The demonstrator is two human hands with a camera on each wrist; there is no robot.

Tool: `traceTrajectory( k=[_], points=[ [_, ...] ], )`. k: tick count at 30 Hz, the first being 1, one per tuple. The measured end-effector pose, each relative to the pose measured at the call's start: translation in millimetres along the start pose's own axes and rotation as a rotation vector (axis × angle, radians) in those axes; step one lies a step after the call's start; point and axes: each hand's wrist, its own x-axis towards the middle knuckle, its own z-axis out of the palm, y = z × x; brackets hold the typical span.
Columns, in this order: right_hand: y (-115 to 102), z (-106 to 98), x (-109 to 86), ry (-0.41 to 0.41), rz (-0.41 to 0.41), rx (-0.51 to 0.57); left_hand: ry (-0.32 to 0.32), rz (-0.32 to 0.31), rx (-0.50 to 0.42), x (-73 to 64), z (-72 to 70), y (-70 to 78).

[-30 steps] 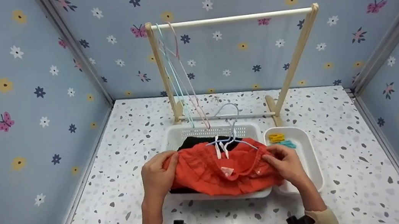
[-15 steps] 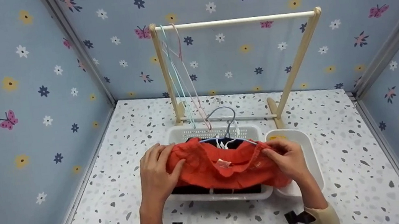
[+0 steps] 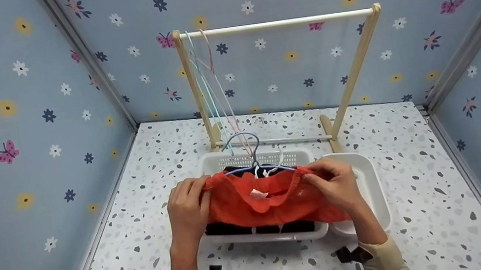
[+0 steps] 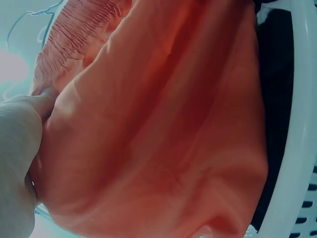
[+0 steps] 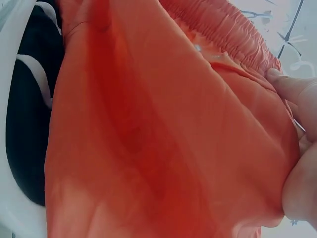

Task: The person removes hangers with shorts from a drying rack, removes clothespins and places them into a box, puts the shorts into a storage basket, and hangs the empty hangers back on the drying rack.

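Note:
Orange-red shorts (image 3: 273,209) with a gathered elastic waistband (image 4: 91,29) hang spread between both hands above a white basket (image 3: 277,237). At the waistband's left end, my left hand (image 3: 187,207) pinches the cloth between thumb and fingers. The opposite end is pinched by my right hand (image 3: 335,183), with its thumb on the near side. A blue hanger (image 3: 255,151) sits inside the waist opening, its hook standing up and its arms reaching toward both ends. A white label (image 3: 257,194) shows inside the waist. Black cloth (image 5: 32,129) with white stripes lies in the basket below.
Behind the basket stands a wooden rack with a white bar (image 3: 277,23). A light-blue hanger (image 3: 209,92) and a pink hanger (image 3: 223,91) hang at its left end. A white tray (image 3: 374,182) stands right of the basket, partly behind the right hand.
The hanger has shifted left and now sits across the waist opening, its hook nearer the rack's left side. Both hands have drawn the waistband wider, and the right hand has moved slightly left and up.

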Motion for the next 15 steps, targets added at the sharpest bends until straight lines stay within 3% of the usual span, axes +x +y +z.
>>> traceTrajectory(
  k=[10,15],
  points=[
    [-6,20,1.3,-0.03,-0.087,-0.024,0.011,0.059,0.011,0.4,4.2,4.2],
    [-11,28,4.0,-0.037,-0.156,-0.078,0.07,0.092,0.021,1.0,3.0,0.9]
  ],
)
